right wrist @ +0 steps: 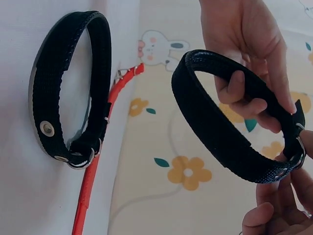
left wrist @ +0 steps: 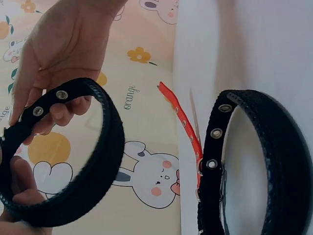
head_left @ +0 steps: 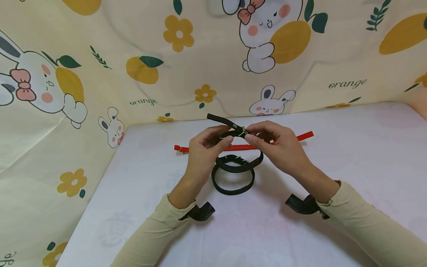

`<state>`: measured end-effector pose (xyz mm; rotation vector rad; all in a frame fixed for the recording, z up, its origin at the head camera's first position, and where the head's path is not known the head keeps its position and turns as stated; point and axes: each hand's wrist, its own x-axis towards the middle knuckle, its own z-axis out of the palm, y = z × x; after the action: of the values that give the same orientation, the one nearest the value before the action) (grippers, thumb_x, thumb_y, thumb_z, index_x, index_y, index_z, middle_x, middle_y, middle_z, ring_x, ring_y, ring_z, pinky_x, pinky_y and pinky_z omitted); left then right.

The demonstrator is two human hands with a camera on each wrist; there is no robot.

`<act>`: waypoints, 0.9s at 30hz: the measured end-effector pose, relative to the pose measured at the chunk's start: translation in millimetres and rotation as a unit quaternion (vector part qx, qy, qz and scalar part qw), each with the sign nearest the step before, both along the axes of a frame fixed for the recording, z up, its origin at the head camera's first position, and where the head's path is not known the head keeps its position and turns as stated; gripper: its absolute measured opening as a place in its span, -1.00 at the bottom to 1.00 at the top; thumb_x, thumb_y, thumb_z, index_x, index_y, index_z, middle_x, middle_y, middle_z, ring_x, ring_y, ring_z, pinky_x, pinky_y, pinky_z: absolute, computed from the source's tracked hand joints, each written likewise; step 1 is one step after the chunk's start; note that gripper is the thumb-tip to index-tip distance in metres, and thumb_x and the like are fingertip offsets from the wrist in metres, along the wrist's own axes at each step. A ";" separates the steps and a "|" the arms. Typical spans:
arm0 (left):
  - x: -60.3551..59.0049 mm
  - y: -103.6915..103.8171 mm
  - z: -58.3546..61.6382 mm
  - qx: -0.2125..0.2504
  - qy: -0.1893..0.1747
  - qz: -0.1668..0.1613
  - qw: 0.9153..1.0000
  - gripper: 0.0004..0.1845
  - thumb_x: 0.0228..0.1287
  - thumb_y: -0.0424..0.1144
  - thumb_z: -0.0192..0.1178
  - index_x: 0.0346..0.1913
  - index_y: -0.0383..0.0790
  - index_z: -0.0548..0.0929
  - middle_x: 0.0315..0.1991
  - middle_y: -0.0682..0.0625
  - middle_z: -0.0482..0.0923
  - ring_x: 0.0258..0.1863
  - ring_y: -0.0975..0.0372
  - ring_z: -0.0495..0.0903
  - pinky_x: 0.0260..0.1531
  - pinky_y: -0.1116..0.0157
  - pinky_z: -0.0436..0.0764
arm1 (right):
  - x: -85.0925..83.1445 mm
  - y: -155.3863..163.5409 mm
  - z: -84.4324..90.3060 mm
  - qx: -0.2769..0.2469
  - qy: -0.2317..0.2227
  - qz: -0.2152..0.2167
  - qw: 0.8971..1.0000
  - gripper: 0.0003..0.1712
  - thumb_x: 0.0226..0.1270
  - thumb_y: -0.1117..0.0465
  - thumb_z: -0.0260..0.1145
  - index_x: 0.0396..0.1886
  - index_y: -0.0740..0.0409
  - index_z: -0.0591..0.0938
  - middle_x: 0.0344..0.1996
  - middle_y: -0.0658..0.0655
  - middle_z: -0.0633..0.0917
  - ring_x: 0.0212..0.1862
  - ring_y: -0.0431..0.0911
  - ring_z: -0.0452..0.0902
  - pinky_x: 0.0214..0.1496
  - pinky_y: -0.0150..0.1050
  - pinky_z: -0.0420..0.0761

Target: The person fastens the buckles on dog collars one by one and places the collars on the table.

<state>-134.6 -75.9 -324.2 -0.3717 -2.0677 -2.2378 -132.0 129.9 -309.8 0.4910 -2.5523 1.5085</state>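
Observation:
Between the two hands, above the table, hangs a black pet collar bent into a loop, its strap tail poking up to the left. My left hand pinches the strap with thumb and fingers. At the buckle, the right hand holds the other side with its fingertips. Metal eyelets show along the strap. Below, a second black collar, buckled into a ring, stands on the table; the held loop overlaps its back part in the head view.
Behind the black collars, a red collar lies stretched out across the white table, partly covered by the hands. A cream cloth with rabbits and oranges rises at the back and left. Black wrist mounts hang below both sleeves.

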 end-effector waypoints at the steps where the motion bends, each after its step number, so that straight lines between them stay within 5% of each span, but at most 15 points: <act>1: -0.4 -0.6 0.9 0.000 -0.006 -0.001 1.000 -0.66 0.29 -0.41 0.31 0.12 -0.31 0.63 0.00 -0.15 0.68 -0.17 0.22 0.67 -0.07 0.36 0.69 | -0.1 0.3 0.2 -0.001 0.001 0.001 1.000 -0.73 0.38 0.00 0.35 0.01 -0.08 0.70 -0.27 -0.06 0.71 -0.31 -0.14 0.56 -0.36 -0.33 0.45; 8: -4.4 -9.2 7.5 0.047 0.002 -0.028 0.998 -0.76 0.40 -0.28 0.23 0.08 -0.14 0.56 -0.11 0.09 0.63 -0.15 0.18 0.60 -0.26 0.39 0.54 | -0.4 1.2 1.8 -0.001 0.003 0.002 1.000 -0.73 0.37 0.01 0.36 0.01 -0.09 0.71 -0.29 -0.07 0.69 -0.32 -0.12 0.52 -0.37 -0.32 0.45; 14: -3.6 -13.3 12.0 0.074 0.021 -0.036 0.996 -0.26 0.07 0.18 0.33 0.23 -0.19 0.50 -0.14 0.10 0.62 -0.08 0.20 0.57 -0.25 0.36 0.57 | -0.4 0.9 2.8 0.008 0.003 0.010 1.000 -0.73 0.35 0.00 0.38 0.00 -0.10 0.72 -0.28 -0.06 0.69 -0.27 -0.11 0.49 -0.35 -0.31 0.47; 22: -2.1 -14.6 12.7 0.055 -0.002 -0.021 0.998 -0.67 0.28 -0.54 0.23 0.07 -0.24 0.56 -0.14 0.01 0.56 -0.04 0.21 0.52 0.04 0.47 0.54 | -2.7 2.3 2.0 0.027 0.031 0.039 0.998 -0.70 0.30 0.09 0.43 0.02 -0.05 0.72 -0.33 -0.03 0.64 -0.29 -0.13 0.44 -0.35 -0.36 0.42; 27: -3.2 -17.4 12.2 0.059 -0.003 -0.021 0.998 -0.65 0.18 -0.38 0.36 0.03 -0.29 0.57 -0.13 0.03 0.57 -0.04 0.20 0.51 0.05 0.49 0.56 | -4.3 5.4 1.5 0.033 0.053 0.047 0.997 -0.66 0.28 0.12 0.45 0.06 -0.05 0.73 -0.31 -0.05 0.66 -0.33 -0.17 0.48 -0.36 -0.40 0.46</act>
<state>-137.8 -93.3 -312.0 -0.4046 -1.9356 -2.3742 -136.4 135.3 -308.3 0.6889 -2.5354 1.3905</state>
